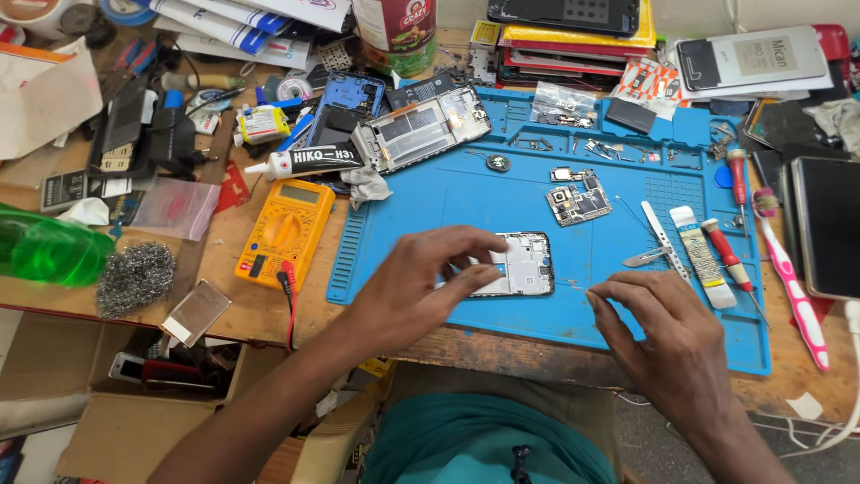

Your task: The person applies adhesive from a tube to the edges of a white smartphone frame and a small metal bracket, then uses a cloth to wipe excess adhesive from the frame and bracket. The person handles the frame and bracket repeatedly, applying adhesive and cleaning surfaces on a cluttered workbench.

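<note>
An opened phone frame (520, 263) lies on the blue work mat (502, 193) near its front edge. My left hand (417, 282) rests on the frame's left part, fingers spread over it and touching it. To the frame's right, my right hand (667, 327) presses its fingertips together on the mat, pinching something tiny that I cannot make out. A small circuit board (578, 204) sits on the mat behind the frame. Metal tweezers (658, 244) and a red-handled screwdriver (727, 255) lie to the right.
A yellow multimeter (285, 231) sits left of the mat, with a glue tube (300, 161) and another opened phone (423, 128) behind. Steel wool (134, 278), a green bottle (49, 249), a pink toothbrush (793, 282) and a dark tablet (829, 224) crowd the bench.
</note>
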